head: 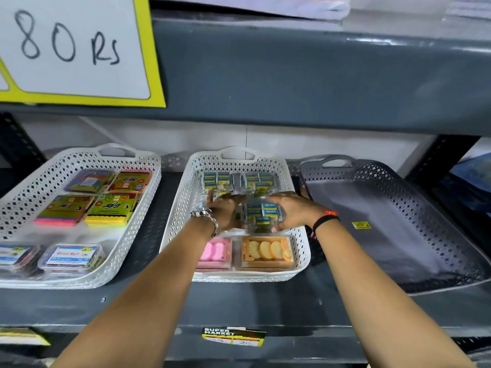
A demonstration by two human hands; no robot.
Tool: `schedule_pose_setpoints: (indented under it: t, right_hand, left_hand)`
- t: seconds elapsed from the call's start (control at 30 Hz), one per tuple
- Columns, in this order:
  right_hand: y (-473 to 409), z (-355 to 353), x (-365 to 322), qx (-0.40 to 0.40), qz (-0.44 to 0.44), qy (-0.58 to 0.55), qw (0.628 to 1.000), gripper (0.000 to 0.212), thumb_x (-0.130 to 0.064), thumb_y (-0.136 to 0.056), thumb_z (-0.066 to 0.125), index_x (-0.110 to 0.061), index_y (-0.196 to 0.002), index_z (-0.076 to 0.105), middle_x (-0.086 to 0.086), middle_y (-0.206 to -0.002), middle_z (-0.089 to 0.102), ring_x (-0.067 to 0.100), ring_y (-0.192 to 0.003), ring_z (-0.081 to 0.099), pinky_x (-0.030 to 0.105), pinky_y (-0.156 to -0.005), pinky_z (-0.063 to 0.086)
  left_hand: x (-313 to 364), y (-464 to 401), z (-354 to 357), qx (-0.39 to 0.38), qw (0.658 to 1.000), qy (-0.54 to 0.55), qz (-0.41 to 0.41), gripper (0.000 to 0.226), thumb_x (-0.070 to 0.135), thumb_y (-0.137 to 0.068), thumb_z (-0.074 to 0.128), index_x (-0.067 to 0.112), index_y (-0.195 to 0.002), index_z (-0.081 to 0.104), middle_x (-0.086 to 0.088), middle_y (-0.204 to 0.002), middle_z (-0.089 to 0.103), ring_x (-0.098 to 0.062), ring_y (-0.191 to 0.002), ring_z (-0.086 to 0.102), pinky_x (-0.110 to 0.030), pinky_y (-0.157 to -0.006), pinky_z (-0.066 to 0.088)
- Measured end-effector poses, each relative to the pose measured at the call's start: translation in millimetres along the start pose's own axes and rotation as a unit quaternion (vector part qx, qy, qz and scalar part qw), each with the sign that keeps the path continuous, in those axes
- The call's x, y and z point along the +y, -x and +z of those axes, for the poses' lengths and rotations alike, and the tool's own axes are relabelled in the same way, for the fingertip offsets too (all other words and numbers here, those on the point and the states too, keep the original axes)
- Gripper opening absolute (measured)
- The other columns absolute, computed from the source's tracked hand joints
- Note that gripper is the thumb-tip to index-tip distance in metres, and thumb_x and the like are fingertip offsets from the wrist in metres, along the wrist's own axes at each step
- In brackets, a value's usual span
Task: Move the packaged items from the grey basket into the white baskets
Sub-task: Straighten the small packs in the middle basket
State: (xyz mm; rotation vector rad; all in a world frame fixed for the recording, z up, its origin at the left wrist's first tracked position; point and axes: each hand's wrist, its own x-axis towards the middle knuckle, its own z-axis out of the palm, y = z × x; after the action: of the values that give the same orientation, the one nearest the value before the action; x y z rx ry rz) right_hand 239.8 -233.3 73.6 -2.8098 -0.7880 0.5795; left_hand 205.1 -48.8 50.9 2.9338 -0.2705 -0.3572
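Note:
Both my hands are inside the middle white basket (175,221). My left hand (225,211) and my right hand (295,211) grip the two sides of a clear pack of blue and yellow erasers (261,212), low over the basket's middle. Two similar eraser packs (218,180) lie at the basket's back. A pink pack (216,252) and an orange pack (267,252) lie at its front. The grey basket (425,208) on the right holds only a small yellow sticker (360,225) on its floor.
A second white basket (39,176) on the left holds several colourful sticky-note packs and clear boxes. The upper shelf's grey edge (292,75) hangs close above, with a yellow price sign (77,49) at the left. A supermarket label (233,336) sits on the front shelf edge.

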Motion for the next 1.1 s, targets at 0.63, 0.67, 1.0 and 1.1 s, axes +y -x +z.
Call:
schedule_pose_setpoints:
  t: [0.63,0.67,1.0,1.1]
  right_hand:
    - [-37,15,-74,-0.03,-0.06,-0.021,0.998,0.076,-0.024,-0.08,0.067,-0.017,-0.144,0.027,0.008,-0.151,0.035,0.024,-0.137,0.033,0.046,-0.118,0.019]
    - [-37,14,-74,-0.032,-0.06,-0.021,0.997,0.077,-0.024,-0.08,0.067,-0.017,-0.144,0.026,0.008,-0.151,0.034,0.025,-0.137,0.033,0.046,-0.118,0.018]
    - [-38,17,-76,-0.03,-0.059,-0.019,0.998,0.076,-0.026,-0.081,0.065,-0.018,-0.145,0.024,0.007,-0.152,0.032,0.024,-0.139,0.031,0.046,-0.119,0.013]
    - [-35,18,-72,-0.016,-0.061,-0.021,0.998,0.077,-0.031,-0.082,0.063,-0.022,-0.146,0.021,0.006,-0.153,0.03,0.024,-0.14,0.028,0.047,-0.12,0.011]
  left_hand:
    - [-76,31,-16,-0.058,0.996,-0.058,-0.025,0.079,0.038,-0.078,0.068,0.016,-0.141,0.026,-0.004,-0.147,0.033,-0.02,-0.134,0.028,-0.047,-0.112,0.002]
    - [-76,30,-16,-0.052,0.997,-0.053,-0.023,0.08,0.037,-0.077,0.07,0.015,-0.141,0.028,-0.005,-0.146,0.035,-0.021,-0.133,0.03,-0.043,-0.113,0.006]
    - [-75,32,-14,-0.035,0.999,-0.026,-0.024,0.077,0.027,-0.076,0.073,0.007,-0.138,0.032,-0.012,-0.139,0.043,-0.026,-0.125,0.038,-0.03,-0.105,0.029]
    - [-75,35,-12,-0.022,0.999,-0.029,-0.025,0.078,0.031,-0.078,0.07,0.01,-0.14,0.028,-0.01,-0.143,0.039,-0.024,-0.128,0.036,-0.034,-0.109,0.022]
